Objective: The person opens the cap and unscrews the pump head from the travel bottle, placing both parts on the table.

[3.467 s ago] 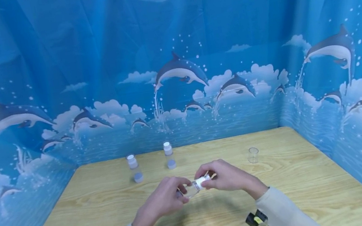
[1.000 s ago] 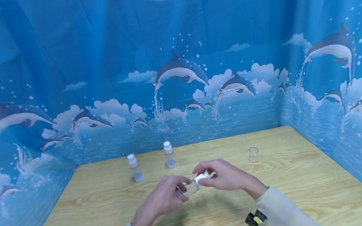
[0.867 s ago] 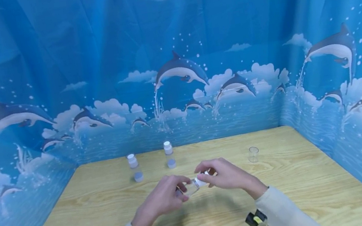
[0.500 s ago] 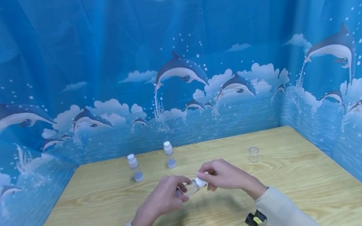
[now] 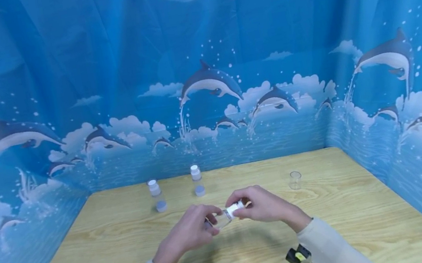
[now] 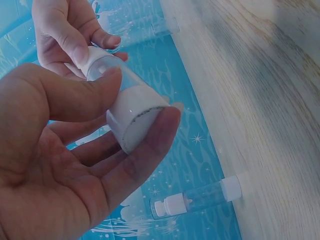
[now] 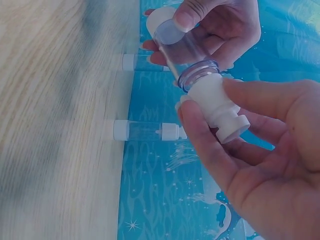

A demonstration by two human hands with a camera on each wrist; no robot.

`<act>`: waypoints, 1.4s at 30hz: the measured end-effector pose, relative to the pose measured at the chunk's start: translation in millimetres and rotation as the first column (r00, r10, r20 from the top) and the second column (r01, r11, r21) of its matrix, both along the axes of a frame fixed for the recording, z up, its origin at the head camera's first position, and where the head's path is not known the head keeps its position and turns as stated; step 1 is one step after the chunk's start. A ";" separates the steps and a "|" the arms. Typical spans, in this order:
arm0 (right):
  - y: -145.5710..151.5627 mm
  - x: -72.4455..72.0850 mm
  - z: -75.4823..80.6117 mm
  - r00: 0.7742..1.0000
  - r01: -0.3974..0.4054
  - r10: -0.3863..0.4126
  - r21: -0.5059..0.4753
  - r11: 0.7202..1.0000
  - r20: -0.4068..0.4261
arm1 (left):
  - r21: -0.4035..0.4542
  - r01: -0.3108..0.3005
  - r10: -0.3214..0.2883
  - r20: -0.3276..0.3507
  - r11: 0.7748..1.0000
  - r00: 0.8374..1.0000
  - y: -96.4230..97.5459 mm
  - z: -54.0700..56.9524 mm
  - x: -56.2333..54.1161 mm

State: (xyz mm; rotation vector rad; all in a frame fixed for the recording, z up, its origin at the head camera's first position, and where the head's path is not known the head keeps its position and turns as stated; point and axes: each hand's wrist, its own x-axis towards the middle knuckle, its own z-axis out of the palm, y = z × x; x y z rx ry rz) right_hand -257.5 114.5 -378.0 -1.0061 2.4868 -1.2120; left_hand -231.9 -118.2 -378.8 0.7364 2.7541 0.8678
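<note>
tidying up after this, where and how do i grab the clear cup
I'd pinch the clear cup by its side wall, just below the rim, coming from the near side with the right hand, the closer one. It stands upright, rim up, with nothing close beside it, so a pinch should fit. That hand must first release the pump.

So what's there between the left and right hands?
A clear bottle: the left hand grips it near its white base, the right hand holds its white top. The right wrist view shows this.

Three bottles (image 7: 197, 75) (image 5: 158, 197) (image 5: 198, 185), one loose cap (image 5: 295, 180)
</note>
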 end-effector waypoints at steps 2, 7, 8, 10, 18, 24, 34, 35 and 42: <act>-0.1 -0.1 -0.3 1.000 0.001 -0.001 0.008 1.000 -0.017 | -0.002 -0.001 0.001 0.004 1.000 1.000 0.1 0.2 -0.5; 0.0 -0.1 -0.7 0.999 -0.004 0.004 0.015 1.000 -0.050 | 0.000 0.002 -0.002 -0.005 1.000 1.000 -0.6 -0.6 -0.3; 0.0 -0.1 -0.7 0.999 -0.004 0.005 0.014 1.000 -0.053 | 0.000 0.002 -0.002 -0.006 1.000 1.000 -0.6 -0.6 -0.3; 0.1 0.0 -0.7 0.998 -0.006 0.006 0.012 1.000 -0.054 | 0.000 0.001 -0.001 -0.006 1.000 1.000 -0.4 -0.3 -0.6; 0.8 0.1 -0.5 0.998 -0.007 0.008 0.007 1.000 -0.065 | 0.001 -0.005 0.005 0.005 1.000 1.000 0.1 2.0 -0.1; 3.2 -0.2 0.6 0.997 0.001 -0.001 -0.001 1.000 -0.075 | 0.011 -0.012 0.012 0.008 1.000 1.000 -2.1 1.3 0.6; 10.8 -0.7 9.3 0.992 0.070 -0.065 0.045 0.997 -0.109 | 0.014 -0.016 0.016 0.009 1.000 1.000 -4.7 1.0 -0.6; 12.2 -0.7 10.3 0.991 0.074 -0.068 0.050 0.996 -0.114 | 0.013 -0.017 0.017 0.011 1.000 1.000 -4.7 1.0 -0.6; 28.0 -2.7 19.8 0.988 0.123 -0.114 0.083 0.989 -0.107 | 0.001 -0.017 0.017 0.007 1.000 1.000 -4.6 0.7 -1.8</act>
